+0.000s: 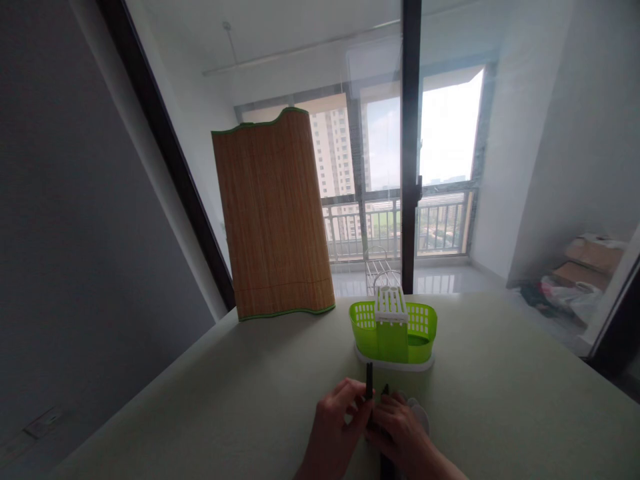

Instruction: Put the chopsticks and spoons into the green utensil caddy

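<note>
My left hand (340,417) is closed, its thumb and fingers pinching a pair of slim black chopsticks (369,377) held upright. Right beside it, my right hand (400,427) wraps round more black chopsticks (385,389); their dark lower ends show beneath the palm. The fingers of both hands nearly meet. Partly hidden behind my right hand are pale rounded shapes (419,415), perhaps spoon bowls. Just beyond the hands stands a lime-green utensil caddy (391,343) with slotted side baskets, a taller middle part with a white slotted top, and a white base.
A rolled bamboo mat (273,220) with green edging stands upright on the pale table (200,393), at the back left. Behind the table are a dark-framed glass door (411,147) and a balcony. Boxes and bags (583,280) lie on the floor at right.
</note>
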Demonstrator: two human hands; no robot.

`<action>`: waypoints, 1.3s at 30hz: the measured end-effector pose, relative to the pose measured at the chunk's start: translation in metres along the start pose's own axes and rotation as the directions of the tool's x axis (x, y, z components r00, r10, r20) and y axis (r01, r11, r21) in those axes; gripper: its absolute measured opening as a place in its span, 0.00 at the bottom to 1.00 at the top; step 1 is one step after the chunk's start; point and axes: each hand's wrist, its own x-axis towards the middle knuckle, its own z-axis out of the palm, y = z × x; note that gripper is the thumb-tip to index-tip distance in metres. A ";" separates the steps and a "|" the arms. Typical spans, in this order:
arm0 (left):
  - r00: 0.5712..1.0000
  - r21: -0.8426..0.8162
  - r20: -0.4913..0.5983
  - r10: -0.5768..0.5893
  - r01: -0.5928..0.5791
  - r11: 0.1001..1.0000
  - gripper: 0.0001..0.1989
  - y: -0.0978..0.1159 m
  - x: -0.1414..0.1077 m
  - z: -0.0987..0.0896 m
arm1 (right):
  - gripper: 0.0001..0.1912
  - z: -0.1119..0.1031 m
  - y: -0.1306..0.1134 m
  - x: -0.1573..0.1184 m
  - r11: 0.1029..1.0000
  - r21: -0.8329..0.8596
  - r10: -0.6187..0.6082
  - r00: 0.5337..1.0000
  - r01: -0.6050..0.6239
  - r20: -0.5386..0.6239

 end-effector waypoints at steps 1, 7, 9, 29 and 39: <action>1.000 -0.013 -0.004 -0.003 0.003 1.000 0.07 0.002 0.004 -0.006 | 0.07 -0.001 0.001 0.000 1.000 0.023 0.009 1.000 -0.009 0.004; 0.974 -0.117 -0.223 0.039 -0.066 0.991 0.11 0.035 0.064 -0.054 | 0.14 -0.023 0.007 0.002 0.997 0.070 -0.015 0.999 0.017 -0.028; 0.943 -0.112 -0.317 0.101 -0.143 0.983 0.13 0.043 0.095 -0.062 | 0.16 -0.029 0.009 0.004 0.997 0.055 -0.049 0.997 0.052 -0.056; 0.993 0.147 0.040 -0.107 0.100 0.984 0.12 -0.054 0.215 0.033 | 0.10 -0.029 0.017 0.009 0.991 -0.037 -0.130 0.971 0.126 -0.200; 0.995 0.223 -0.103 0.015 0.008 0.975 0.21 -0.037 0.192 0.024 | 0.08 -0.027 0.024 0.006 0.999 -0.012 -0.033 0.986 0.031 -0.165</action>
